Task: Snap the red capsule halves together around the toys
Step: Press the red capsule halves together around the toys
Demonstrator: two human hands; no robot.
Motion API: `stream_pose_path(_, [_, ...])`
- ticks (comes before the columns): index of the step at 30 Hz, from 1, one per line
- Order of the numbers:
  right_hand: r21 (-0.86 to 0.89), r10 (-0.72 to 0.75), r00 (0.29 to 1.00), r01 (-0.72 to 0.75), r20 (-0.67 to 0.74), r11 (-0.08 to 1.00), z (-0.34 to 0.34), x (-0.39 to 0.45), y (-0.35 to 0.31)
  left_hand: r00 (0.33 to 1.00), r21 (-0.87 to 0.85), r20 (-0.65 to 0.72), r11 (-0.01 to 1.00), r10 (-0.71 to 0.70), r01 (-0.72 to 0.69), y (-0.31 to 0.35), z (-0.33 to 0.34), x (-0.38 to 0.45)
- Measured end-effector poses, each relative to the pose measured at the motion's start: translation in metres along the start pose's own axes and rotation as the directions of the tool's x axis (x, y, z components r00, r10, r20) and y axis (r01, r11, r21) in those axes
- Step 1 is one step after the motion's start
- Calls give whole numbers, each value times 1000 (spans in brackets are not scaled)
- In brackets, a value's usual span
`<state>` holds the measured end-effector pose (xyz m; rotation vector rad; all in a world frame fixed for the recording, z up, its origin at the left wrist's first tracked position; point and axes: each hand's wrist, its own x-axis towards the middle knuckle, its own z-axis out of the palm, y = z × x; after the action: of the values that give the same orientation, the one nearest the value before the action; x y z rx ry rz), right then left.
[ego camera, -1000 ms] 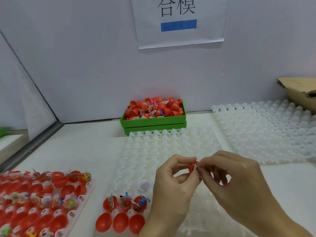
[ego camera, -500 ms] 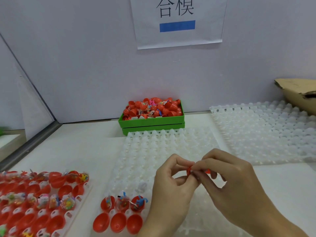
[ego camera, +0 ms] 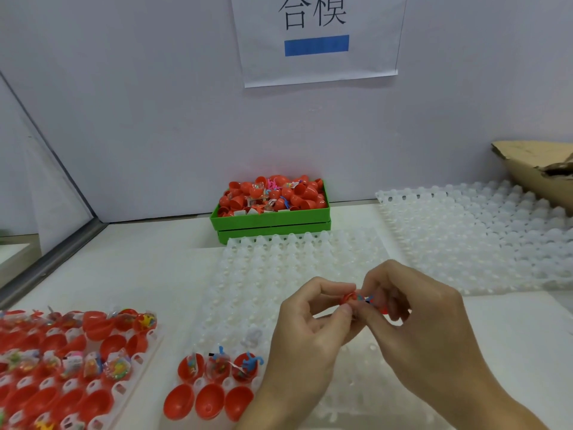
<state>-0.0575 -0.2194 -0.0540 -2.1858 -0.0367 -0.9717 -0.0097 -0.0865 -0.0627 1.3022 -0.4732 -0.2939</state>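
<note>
Single head view, looking forward-down, close over white table [ego camera: 155,268].

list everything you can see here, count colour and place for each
capsule: one, red, toy inside, pinched between both hands
tray in front: one, translucent white, under the hands; three filled red halves and three empty red halves at its near left
left tray: one, white, many red halves and toys
green bin: one, at the wall, heaped with red halves and toys
right tray: one, translucent white
cardboard box: one, brown, far right
paper sign: one, white, blue bar, wall
left hand, right hand: centre
</note>
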Motion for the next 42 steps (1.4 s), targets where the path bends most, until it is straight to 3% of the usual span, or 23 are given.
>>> stream_pose_path(8, [236,96,995,-99,23,967,-3,4,0,999,-130,-3,991,-44,43,0,0,2])
stream_pose_path(13, [384,130,991,-107,-34,917,-9,6,-6,990,-226,-92,971,-104,81,4,0,6])
stream_pose_path(16, [363,191,978,-148,-87,920,-11,7,-3,975,-292,-164,952,-149,96,6,-3,8])
stream_pose_path(20, [405,338,918,-395,206,825,-6,6,4,974,-303,-164,948,-154,99,7,-8,9])
stream_pose_path(22, [461,345,893,-446,289,767,-4,6,4,978,-289,-144,951,-154,108,8,-8,9])
stream_pose_path(30, [492,310,919,-393,246,777,-8,8,3,975,-259,-156,959,-155,111,7,-8,9])
stream_pose_path(37, [524,277,937,-348,210,777,-4,5,-5,979,-44,-187,996,-83,76,4,-6,8])
stream_pose_path(42, [542,269,944,-330,190,773,-4,5,-4,981,-45,-182,998,-60,53,7,-4,7])
